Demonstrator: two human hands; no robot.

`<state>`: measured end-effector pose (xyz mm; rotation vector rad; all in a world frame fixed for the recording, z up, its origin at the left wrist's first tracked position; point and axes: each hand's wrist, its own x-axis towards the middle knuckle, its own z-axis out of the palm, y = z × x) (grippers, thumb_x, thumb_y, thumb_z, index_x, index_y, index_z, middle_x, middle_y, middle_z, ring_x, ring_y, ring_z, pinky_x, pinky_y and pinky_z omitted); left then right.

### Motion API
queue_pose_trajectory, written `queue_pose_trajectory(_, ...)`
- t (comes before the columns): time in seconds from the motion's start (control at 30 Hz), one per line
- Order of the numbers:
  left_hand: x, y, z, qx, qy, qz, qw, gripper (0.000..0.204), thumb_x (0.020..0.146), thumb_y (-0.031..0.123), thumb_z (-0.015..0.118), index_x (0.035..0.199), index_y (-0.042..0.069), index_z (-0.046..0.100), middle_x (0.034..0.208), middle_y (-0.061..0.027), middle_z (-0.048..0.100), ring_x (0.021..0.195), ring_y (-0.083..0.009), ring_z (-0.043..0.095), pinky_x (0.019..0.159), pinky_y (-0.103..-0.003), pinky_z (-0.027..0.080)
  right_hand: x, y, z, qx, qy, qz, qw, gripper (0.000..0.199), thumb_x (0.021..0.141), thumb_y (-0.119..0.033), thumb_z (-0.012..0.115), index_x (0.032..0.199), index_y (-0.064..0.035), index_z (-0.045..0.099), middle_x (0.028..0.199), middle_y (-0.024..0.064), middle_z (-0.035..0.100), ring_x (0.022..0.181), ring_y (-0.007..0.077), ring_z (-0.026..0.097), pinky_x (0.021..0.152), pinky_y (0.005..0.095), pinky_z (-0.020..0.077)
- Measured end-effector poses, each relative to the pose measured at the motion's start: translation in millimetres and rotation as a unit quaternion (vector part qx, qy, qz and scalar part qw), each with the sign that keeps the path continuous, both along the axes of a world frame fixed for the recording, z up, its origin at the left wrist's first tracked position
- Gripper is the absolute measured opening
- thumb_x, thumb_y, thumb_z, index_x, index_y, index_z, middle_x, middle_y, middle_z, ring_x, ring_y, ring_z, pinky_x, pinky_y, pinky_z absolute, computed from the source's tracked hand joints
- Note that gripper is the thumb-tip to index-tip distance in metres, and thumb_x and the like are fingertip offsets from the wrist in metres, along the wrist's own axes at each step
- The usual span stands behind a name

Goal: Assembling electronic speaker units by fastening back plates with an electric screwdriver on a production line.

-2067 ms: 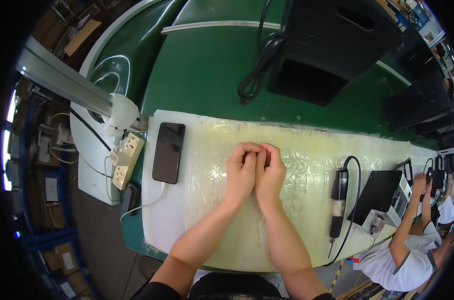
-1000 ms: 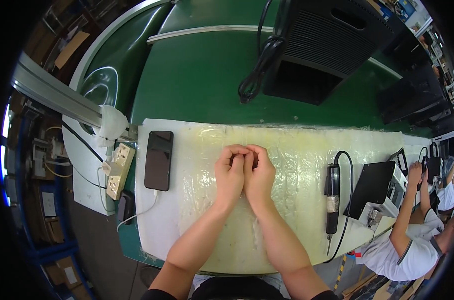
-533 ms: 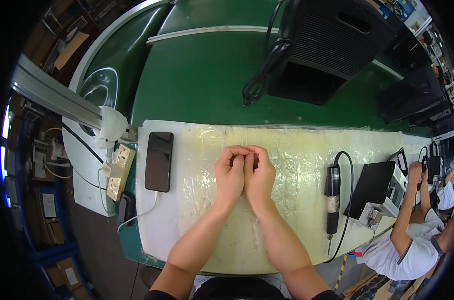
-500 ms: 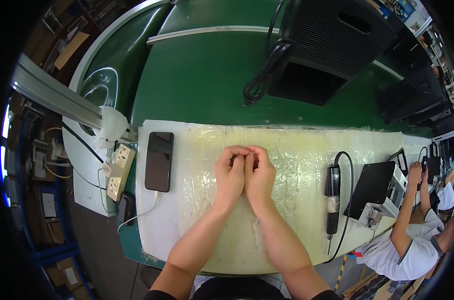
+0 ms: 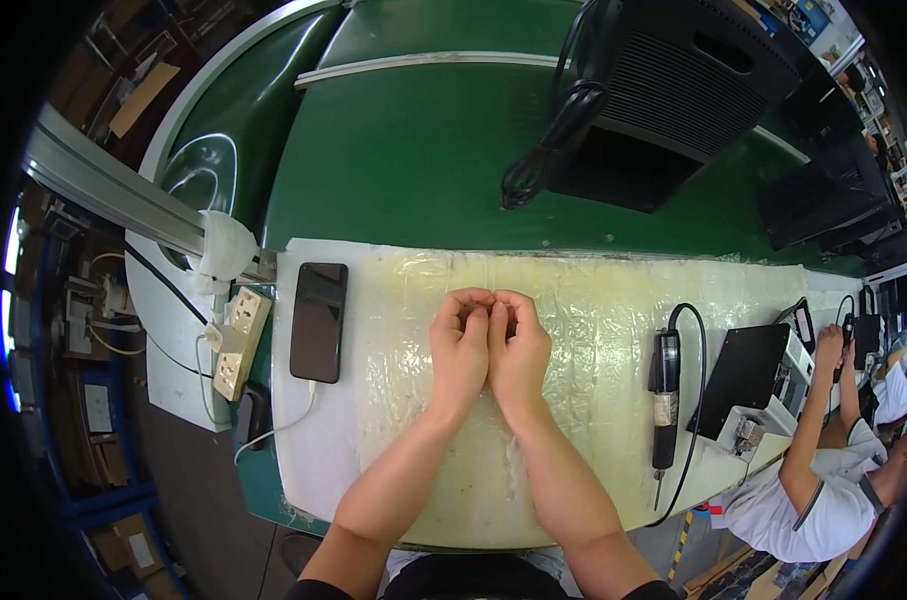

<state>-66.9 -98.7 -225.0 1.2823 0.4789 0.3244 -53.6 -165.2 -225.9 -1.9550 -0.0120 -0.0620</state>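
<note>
My left hand [image 5: 460,345] and my right hand [image 5: 518,345] rest side by side on the pale plastic-covered work mat [image 5: 583,300], touching along their inner edges. The fingers of both curl inward with the fingertips close together. I cannot see anything between the fingers; if something small is pinched there, it is hidden. A black phone [image 5: 318,320] lies face up on the mat to the left of my left hand. An electric screwdriver [image 5: 665,400] with a black cord lies to the right of my right hand.
A green conveyor belt [image 5: 413,160] runs behind the mat, carrying a black box-shaped unit [image 5: 663,100] with a coiled cable [image 5: 548,140]. A power strip [image 5: 235,340] sits at the left edge. A black tray [image 5: 748,375] stands at the right. Another person [image 5: 833,470] works at the far right.
Both hands stay pressed together in the same spot on the mat. Only the view has shifted slightly; the fingers remain curled as before.
</note>
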Motion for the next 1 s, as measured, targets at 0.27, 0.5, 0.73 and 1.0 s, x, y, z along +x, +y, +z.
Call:
queue_pose_trajectory(0.27, -0.6, 1.0, 0.1, 0.002, -0.004, -0.004, 1.0, 0.017, 0.09, -0.001, 0.045, 0.101, -0.003, 0.057, 0.09, -0.0098, 0.064, 0.078, -0.0122, 0.059, 0.07, -0.025, 0.05, -0.2, 0.5, 0.3, -0.001, -0.011, -0.003, 1.0, 0.013, 0.094, -0.011, 0.056, 0.104, -0.0042, 0.061, 0.079, 0.0113, 0.067, 0.068, 0.0172, 0.063, 0.061, 0.0302, 0.0501)
queue_pose_trajectory(0.5, 0.5, 0.9, -1.3, -0.001, -0.017, -0.005, 1.0, 0.018, 0.091, -0.001, 0.044, 0.105, -0.003, 0.055, 0.095, -0.0099, 0.062, 0.083, -0.0126, 0.058, 0.073, -0.025, 0.049, -0.2, 0.7, -1.0, 0.0, -0.012, -0.008, 1.0, 0.014, 0.094, -0.012, 0.056, 0.104, -0.0046, 0.061, 0.077, 0.0118, 0.066, 0.067, 0.018, 0.063, 0.061, 0.0308, 0.0502)
queue_pose_trajectory(0.73, 0.9, 0.4, 0.5, -0.014, -0.012, -0.001, 1.0, 0.02, 0.091, -0.002, 0.043, 0.109, -0.003, 0.052, 0.098, -0.0103, 0.06, 0.084, -0.0135, 0.058, 0.075, -0.026, 0.05, -0.5, 0.1, -1.3, -0.005, 0.005, -0.012, 1.0, 0.016, 0.093, -0.011, 0.055, 0.107, -0.0045, 0.06, 0.078, 0.012, 0.066, 0.067, 0.0182, 0.063, 0.061, 0.0305, 0.0502)
queue_pose_trajectory(1.0, -0.9, 0.6, 2.9, -0.009, 0.001, -0.017, 1.0, 0.015, 0.092, 0.0, 0.044, 0.101, -0.003, 0.057, 0.089, -0.0094, 0.063, 0.079, -0.0128, 0.06, 0.07, -0.025, 0.051, 0.1, -0.8, 0.1, -0.017, -0.005, -0.003, 1.0, 0.017, 0.093, -0.011, 0.055, 0.107, -0.0038, 0.061, 0.079, 0.0128, 0.067, 0.069, 0.0185, 0.064, 0.062, 0.0305, 0.0505)
